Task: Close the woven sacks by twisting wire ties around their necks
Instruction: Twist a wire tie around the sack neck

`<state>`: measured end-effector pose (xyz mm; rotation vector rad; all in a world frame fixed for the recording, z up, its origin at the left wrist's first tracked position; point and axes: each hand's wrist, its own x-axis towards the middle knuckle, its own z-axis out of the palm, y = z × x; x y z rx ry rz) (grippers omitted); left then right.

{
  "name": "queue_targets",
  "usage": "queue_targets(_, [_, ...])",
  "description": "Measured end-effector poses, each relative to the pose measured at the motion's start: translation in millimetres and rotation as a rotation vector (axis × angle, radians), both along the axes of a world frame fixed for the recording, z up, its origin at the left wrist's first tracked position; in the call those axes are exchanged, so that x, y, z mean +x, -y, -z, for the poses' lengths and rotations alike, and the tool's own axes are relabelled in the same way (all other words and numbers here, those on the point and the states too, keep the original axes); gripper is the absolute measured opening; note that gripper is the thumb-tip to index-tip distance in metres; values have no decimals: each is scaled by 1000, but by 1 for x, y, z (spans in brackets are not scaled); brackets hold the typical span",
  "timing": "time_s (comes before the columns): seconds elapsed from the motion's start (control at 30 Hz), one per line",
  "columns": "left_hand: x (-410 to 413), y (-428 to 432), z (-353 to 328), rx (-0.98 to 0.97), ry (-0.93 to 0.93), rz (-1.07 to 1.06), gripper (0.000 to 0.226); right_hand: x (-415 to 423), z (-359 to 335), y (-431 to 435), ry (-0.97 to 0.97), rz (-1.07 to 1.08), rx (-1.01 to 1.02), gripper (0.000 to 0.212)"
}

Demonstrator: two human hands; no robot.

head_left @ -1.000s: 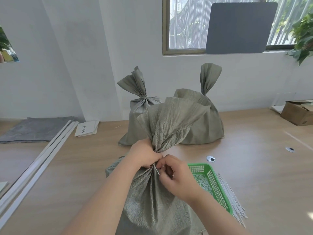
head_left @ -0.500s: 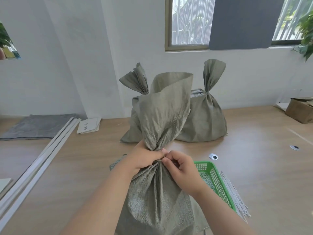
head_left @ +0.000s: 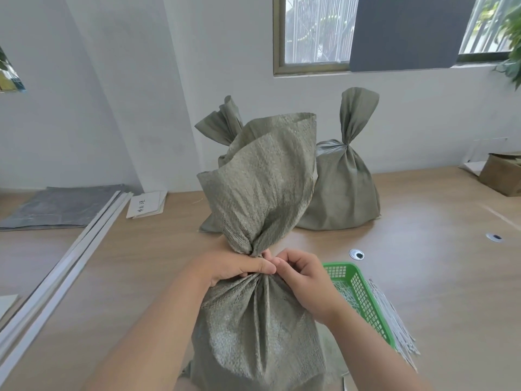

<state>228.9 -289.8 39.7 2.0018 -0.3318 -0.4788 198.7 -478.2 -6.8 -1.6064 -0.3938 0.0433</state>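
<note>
A grey-green woven sack [head_left: 253, 328] stands upright in front of me, its top flaring above a gathered neck. My left hand [head_left: 234, 268] is clamped around that neck from the left. My right hand [head_left: 303, 277] pinches at the neck from the right, fingertips meeting my left thumb; the wire tie is hidden between the fingers. Two more sacks stand behind with cinched necks, one at the right [head_left: 342, 190] and one largely hidden at the left [head_left: 222, 125]. Loose white wire ties [head_left: 394, 320] lie beside and inside a green basket [head_left: 363, 294].
The wooden table [head_left: 423, 263] has two round cable holes [head_left: 356, 253]. Long white strips [head_left: 64, 266] run along the left, with a grey sheet [head_left: 62, 207] and papers [head_left: 146, 204] behind them. A cardboard box [head_left: 504, 174] sits at the far right under the window.
The sack's top has risen upright and spread. My right hand moved up from below the neck to pinch right at it; the short tie end seen earlier is hidden now.
</note>
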Motion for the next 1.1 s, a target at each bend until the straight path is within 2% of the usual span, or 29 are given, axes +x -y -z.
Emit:
queue_targets(0.07, [-1, -1, 0, -28, -8, 23, 18, 1, 1, 3, -103, -49, 108, 30])
queue_targets(0.13, [1, -2, 2, -70, -25, 11, 18, 2, 3, 6, -200, -92, 227, 13])
queue_targets(0.2, [1, -1, 2, -119, -46, -57, 10, 4, 5, 9, -239, -104, 293, 18])
queue_targets(0.27, [2, -1, 2, -134, -50, -56, 4, 5, 7, 11, -236, -79, 311, 19])
queue_targets(0.4, [3, 0, 1, -136, -100, -61, 8, 6, 5, 9, -229, -30, 340, 32])
queue_targets(0.53, [6, 0, 4, -199, -81, -134, 16, 9, 2, 5, -219, 14, 350, 20])
queue_targets(0.6, [7, 1, 5, -240, -62, -158, 5, 11, 2, 5, -229, 23, 365, 15])
queue_targets(0.8, [4, 4, -4, -242, -58, -176, 16, 11, 5, 7, -295, -40, 411, 22])
queue_targets(0.93, [5, 4, -7, -224, -53, -216, 12, 9, 3, 8, -290, -99, 422, 25])
queue_targets(1.0, [4, 4, -8, -227, -44, -195, 13, 9, 1, 5, -270, -55, 405, 17])
queue_targets(1.1, [1, 3, -10, -261, -32, -158, 12, 9, -3, 1, -239, 26, 403, 17])
